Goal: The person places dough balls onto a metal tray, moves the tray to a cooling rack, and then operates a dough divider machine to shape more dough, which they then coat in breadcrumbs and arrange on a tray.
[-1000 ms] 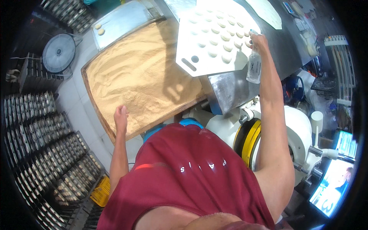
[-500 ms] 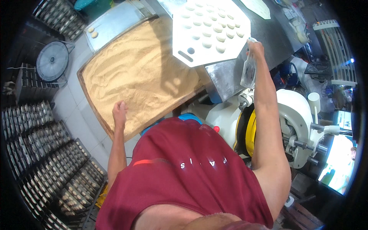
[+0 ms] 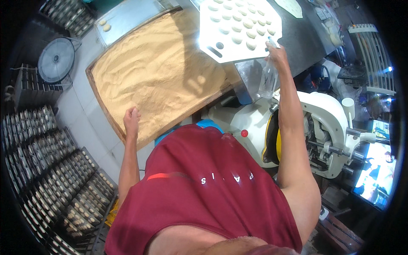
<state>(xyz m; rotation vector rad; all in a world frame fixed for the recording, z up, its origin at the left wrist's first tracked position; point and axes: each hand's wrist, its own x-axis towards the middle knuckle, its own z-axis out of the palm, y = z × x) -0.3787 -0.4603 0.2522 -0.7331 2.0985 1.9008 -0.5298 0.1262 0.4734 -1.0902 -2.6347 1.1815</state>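
Observation:
My right hand (image 3: pixel 277 54) is closed around the neck of a clear spray bottle (image 3: pixel 268 80), which hangs below it with its head at the edge of a white board (image 3: pixel 233 50). The board has cut-off corners, a slot and a round hole, and several pale, round dough pieces (image 3: pixel 248 23) sit on it in rows. My left hand (image 3: pixel 131 120), fingers curled in a loose fist with nothing seen in them, is at the near left edge of a wooden-rimmed tray (image 3: pixel 100 100). A wavy layer of tan, grainy stuff (image 3: pixel 157 63) fills this tray.
A metal sheet (image 3: pixel 129 21) with two round pieces lies beyond the tray. Right of me stands a white machine (image 3: pixel 314 106) with a red knob (image 3: pixel 244 133). Racks of loaded trays (image 3: pixel 68 191) fill the left side, near a round fan (image 3: pixel 56 60). A screen glows at right.
The whole view has shifted slightly. My right hand and the spray bottle have moved a little left against the board, closer to its near right corner. My left hand stays curled by the tray's edge.

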